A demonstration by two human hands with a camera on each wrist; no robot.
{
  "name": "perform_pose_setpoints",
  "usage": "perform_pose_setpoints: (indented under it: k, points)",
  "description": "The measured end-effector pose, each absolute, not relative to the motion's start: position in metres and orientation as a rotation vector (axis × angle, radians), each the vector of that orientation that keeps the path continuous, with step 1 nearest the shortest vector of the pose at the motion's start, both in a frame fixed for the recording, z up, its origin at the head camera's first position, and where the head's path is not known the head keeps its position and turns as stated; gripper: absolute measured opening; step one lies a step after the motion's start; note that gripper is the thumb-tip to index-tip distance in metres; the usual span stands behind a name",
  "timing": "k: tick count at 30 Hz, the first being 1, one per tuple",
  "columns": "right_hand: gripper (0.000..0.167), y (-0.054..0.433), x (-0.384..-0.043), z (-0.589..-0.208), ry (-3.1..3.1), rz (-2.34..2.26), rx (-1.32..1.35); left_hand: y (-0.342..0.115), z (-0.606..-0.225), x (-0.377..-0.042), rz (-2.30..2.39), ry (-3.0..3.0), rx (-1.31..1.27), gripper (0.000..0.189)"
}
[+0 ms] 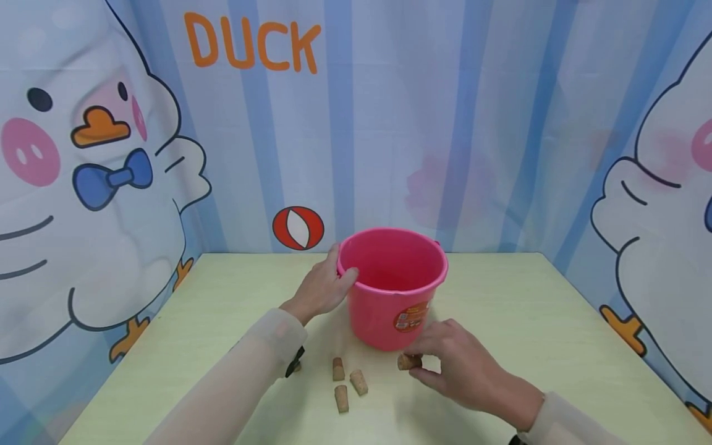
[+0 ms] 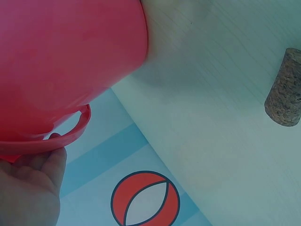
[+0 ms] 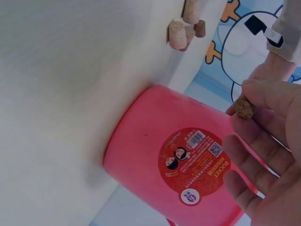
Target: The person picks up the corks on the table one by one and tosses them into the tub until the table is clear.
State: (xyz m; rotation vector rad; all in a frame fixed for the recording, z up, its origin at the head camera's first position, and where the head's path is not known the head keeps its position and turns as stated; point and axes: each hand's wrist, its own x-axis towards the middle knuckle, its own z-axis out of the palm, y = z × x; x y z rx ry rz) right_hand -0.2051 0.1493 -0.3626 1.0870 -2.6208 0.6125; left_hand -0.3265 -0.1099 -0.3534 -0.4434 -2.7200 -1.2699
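A pink bucket (image 1: 384,315) stands upright on the table. My left hand (image 1: 322,287) grips its left rim, thumb over the edge; in the left wrist view the fingers (image 2: 56,165) lie at the lip beside a loop of the rim. In front of the bucket's lower right, my right hand (image 1: 461,364) pinches a cork (image 1: 409,362) between thumb and fingers, above the table. Three loose corks (image 1: 358,382) lie in front of the bucket. Another small cork-coloured piece (image 1: 298,368) is mostly hidden behind my left wrist. The bucket's bottom inside is out of sight.
The pale yellow table (image 1: 250,278) ends at a duck-printed curtain (image 1: 389,123) behind and at both sides. A round red label (image 3: 194,167) is stuck on the bucket's wall. My left forearm (image 1: 239,377) crosses the table's left front.
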Motion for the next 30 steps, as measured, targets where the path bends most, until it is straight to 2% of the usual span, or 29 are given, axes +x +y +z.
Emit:
perform_pose_setpoints:
  k: [8,30]
  points:
    - [0.027,0.150,-0.206,-0.359,-2.556,0.594,1.020,-0.109,-0.353,-0.326,-1.280,-2.720,-0.440,0.073]
    - [0.027,0.147,-0.213,-0.341,-2.359,0.488,0.993,-0.110,-0.354,-0.325,-1.295,-2.714,-0.432,0.072]
